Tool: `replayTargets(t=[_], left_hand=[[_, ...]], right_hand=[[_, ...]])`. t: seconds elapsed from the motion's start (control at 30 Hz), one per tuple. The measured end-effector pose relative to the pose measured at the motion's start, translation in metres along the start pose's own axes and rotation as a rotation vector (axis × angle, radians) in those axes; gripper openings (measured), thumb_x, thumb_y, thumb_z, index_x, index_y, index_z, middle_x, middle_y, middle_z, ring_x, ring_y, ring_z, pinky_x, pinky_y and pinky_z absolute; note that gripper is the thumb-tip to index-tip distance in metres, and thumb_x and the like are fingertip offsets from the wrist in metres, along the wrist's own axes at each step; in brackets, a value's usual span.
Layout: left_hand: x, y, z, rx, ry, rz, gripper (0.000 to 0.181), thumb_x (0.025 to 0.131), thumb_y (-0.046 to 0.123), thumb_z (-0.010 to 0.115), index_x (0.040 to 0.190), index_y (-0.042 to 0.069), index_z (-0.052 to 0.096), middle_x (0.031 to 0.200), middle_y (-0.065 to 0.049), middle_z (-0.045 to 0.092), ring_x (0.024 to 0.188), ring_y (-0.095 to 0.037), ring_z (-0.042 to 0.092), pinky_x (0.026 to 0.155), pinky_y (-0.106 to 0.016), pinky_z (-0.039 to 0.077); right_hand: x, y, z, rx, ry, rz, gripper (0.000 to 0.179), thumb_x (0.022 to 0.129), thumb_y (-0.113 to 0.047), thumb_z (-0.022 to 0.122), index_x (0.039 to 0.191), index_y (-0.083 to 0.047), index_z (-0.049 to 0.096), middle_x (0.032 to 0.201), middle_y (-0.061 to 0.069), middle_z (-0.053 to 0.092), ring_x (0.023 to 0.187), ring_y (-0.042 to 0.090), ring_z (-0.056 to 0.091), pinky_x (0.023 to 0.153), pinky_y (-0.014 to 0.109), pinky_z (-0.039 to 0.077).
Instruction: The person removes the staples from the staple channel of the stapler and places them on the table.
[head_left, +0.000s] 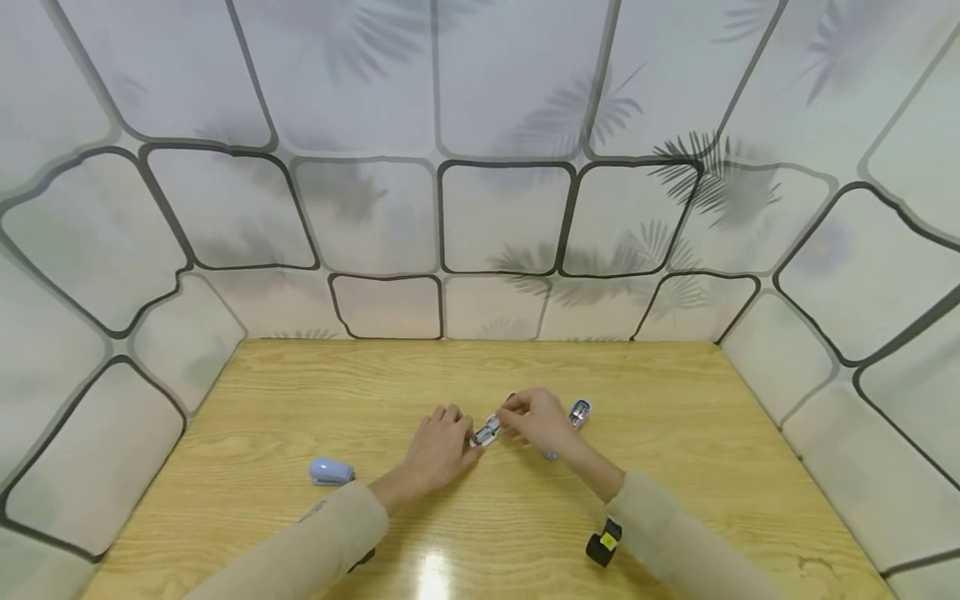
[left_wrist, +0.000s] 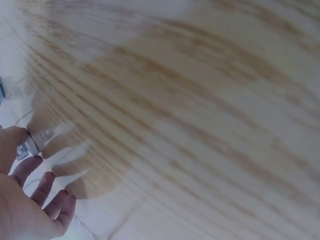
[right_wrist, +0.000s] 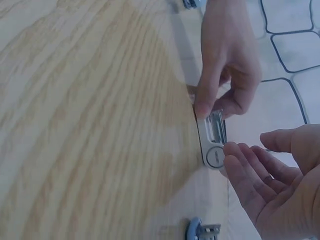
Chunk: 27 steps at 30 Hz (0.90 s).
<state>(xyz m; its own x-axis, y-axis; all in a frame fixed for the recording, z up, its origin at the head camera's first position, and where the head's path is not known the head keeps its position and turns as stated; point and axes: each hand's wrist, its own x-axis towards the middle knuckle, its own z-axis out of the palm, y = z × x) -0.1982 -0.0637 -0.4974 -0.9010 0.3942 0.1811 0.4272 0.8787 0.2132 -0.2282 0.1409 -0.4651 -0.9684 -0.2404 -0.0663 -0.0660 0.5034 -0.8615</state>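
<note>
My left hand (head_left: 441,448) pinches the near end of a small white stapler (head_left: 486,432) between thumb and fingers, low over the wooden table. Its metal channel shows in the head view, and in the right wrist view a round disc marks one end of the stapler (right_wrist: 202,142). My right hand (head_left: 538,417) is at the far end. Seen from the right wrist, the fingertips of the right hand (right_wrist: 280,182) are right at the disc, fingers extended and thumb apart. Behind the right hand lies a blue stapler (head_left: 579,412), partly hidden, its metal insides showing.
A light blue stapler (head_left: 331,472) lies on the table (head_left: 285,400) left of my left forearm. A black device with a yellow label (head_left: 603,543) sits by the right sleeve. Patterned curtain walls (head_left: 498,217) enclose the table at the back and sides.
</note>
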Motion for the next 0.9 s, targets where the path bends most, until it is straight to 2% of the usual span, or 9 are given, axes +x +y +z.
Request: replayTargets(t=[0.1, 0.27, 0.43, 0.67, 0.9], left_hand=[[0.000, 0.001, 0.000, 0.004, 0.000, 0.003, 0.029, 0.095, 0.040, 0.079, 0.090, 0.015, 0.065, 0.105, -0.008, 0.066, 0.091, -0.022, 0.059, 0.075, -0.037, 0.051], [0.000, 0.000, 0.001, 0.016, -0.001, 0.004, 0.029, 0.095, 0.041, 0.079, 0.090, 0.015, 0.065, 0.106, -0.007, 0.066, 0.093, -0.023, 0.059, 0.075, -0.036, 0.050], [-0.001, -0.001, 0.001, 0.020, 0.007, 0.009, 0.029, 0.095, 0.040, 0.079, 0.090, 0.015, 0.065, 0.106, -0.007, 0.066, 0.093, -0.023, 0.059, 0.074, -0.036, 0.051], [0.000, -0.002, 0.003, 0.030, 0.010, 0.014, 0.030, 0.095, 0.041, 0.078, 0.090, 0.015, 0.065, 0.106, -0.007, 0.066, 0.093, -0.023, 0.060, 0.074, -0.036, 0.052], [-0.001, -0.001, 0.001, 0.020, 0.008, 0.009, 0.030, 0.095, 0.041, 0.079, 0.090, 0.015, 0.064, 0.106, -0.007, 0.067, 0.094, -0.024, 0.060, 0.075, -0.037, 0.053]], right_hand=[[0.002, 0.000, 0.007, 0.009, -0.002, 0.001, 0.014, 0.098, -0.012, 0.073, 0.101, 0.000, 0.079, 0.087, 0.010, 0.078, 0.071, 0.022, 0.077, 0.059, 0.029, 0.061], [0.003, -0.003, 0.017, -0.062, 0.002, -0.024, 0.011, 0.094, -0.009, 0.076, 0.095, 0.001, 0.081, 0.083, 0.010, 0.078, 0.066, 0.015, 0.073, 0.055, 0.020, 0.054], [0.002, -0.003, 0.024, -0.126, -0.011, -0.024, 0.011, 0.093, -0.010, 0.077, 0.093, 0.000, 0.082, 0.083, 0.009, 0.079, 0.065, 0.011, 0.072, 0.056, 0.020, 0.054], [0.001, -0.002, 0.028, -0.037, -0.042, 0.040, 0.012, 0.095, -0.009, 0.076, 0.094, 0.002, 0.080, 0.077, 0.008, 0.079, 0.060, 0.014, 0.075, 0.056, 0.026, 0.061], [0.001, -0.002, 0.027, 0.003, -0.048, 0.049, 0.012, 0.095, -0.008, 0.076, 0.095, 0.003, 0.078, 0.077, 0.008, 0.078, 0.058, 0.015, 0.074, 0.055, 0.027, 0.061]])
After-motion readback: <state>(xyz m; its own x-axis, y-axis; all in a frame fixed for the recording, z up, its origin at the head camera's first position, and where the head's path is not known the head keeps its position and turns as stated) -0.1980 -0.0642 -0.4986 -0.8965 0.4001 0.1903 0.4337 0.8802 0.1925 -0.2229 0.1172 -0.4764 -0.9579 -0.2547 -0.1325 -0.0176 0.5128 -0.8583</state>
